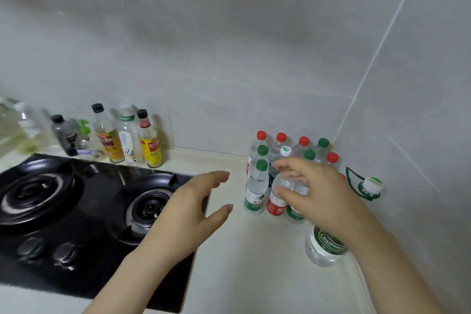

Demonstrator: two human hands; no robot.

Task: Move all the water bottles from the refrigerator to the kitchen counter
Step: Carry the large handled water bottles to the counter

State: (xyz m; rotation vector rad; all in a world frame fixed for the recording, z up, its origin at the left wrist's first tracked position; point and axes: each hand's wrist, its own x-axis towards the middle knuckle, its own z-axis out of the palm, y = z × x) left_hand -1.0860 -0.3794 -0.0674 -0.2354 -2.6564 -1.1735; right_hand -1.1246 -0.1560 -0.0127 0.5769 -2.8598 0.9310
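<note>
Twelve or so water bottles stood bunched in the counter corner in the head view. The right hand was curled round the shoulder of a red-labelled bottle in the front row, though whether its base had touched down was hard to tell. The left hand hovered over the stove edge, fingers spread, holding nothing. It looked like the setting-down step. Next it called for a clean release without knocking the neighbours, then back to the refrigerator, which was out of view

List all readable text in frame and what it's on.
"C'estbon" (uncertain, blurred): green label of the large bottle.
Small water bottles: label characters too blurred to read.
Condiment bottles: label print too blurred.
</note>
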